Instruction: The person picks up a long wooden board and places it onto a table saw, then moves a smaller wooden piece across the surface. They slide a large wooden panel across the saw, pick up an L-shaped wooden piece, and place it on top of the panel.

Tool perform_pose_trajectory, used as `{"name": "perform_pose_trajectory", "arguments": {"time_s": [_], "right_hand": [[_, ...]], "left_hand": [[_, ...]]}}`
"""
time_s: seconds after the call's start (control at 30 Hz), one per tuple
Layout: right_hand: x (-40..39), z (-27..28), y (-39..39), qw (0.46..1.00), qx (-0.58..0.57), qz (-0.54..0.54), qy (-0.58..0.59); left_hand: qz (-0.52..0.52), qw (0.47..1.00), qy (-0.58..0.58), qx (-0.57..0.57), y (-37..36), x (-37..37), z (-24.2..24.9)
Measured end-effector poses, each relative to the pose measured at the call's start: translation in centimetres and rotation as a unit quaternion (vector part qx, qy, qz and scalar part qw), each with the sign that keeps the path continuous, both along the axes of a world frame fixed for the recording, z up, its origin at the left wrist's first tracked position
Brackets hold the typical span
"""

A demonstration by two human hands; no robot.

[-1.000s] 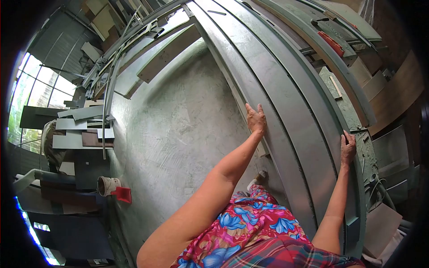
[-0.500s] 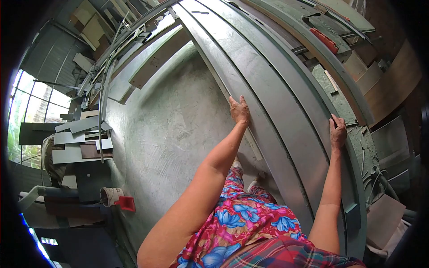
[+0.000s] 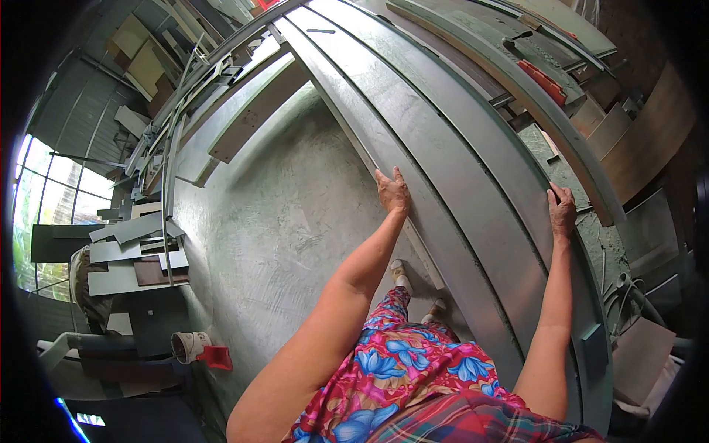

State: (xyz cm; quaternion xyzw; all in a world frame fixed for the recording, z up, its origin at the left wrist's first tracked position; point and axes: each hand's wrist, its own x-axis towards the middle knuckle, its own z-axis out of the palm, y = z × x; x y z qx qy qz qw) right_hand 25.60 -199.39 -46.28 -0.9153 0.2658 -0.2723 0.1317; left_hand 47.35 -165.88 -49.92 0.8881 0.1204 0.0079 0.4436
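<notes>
Both hands on the long grey sheet-metal panel (image 3: 443,148) lying along the bench: left hand (image 3: 393,192) flat on its near edge, right hand (image 3: 562,210) clenched round far edge. Prob. mid-positioning, not done yet imo.

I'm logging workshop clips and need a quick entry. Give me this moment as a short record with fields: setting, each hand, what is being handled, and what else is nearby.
setting: workshop with pale concrete floor
left hand: flat on near edge of long grey sheet-metal panel
right hand: gripping the panel's far edge
panel: long, ribbed, running away from the person
nearby: red-handled tool on bench; white bucket beside red scoop; stacked grey offcuts
</notes>
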Motion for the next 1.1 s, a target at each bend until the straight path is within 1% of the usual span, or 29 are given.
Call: {"name": "perform_pose_trajectory", "arguments": {"time_s": [0.23, 0.63, 0.83, 1.0, 1.1], "right_hand": [[2.4, 0.2, 0.1, 0.999, 0.023, -0.016, 0.022], [6.6, 0.1, 0.6, 1.0, 0.002, -0.017, 0.016], [8.4, -0.2, 0.3, 1.0, 0.018, -0.009, 0.018], [9.7, 0.0, 0.7, 0.999, 0.028, -0.021, 0.028], [10.3, 0.3, 1.0, 0.999, 0.03, -0.023, 0.032]], "left_hand": [[0.001, 1.0, -0.008, 0.01, 0.3, 2.4, -0.1], [0.005, 1.0, -0.003, 0.021, 0.7, 6.1, 0.4], [0.011, 0.998, -0.046, 0.042, 0.6, 7.9, -0.6], [0.005, 0.999, -0.013, 0.034, 0.7, 8.7, 0.7], [0.006, 0.999, -0.016, 0.031, 0.7, 9.4, 0.4]]}}
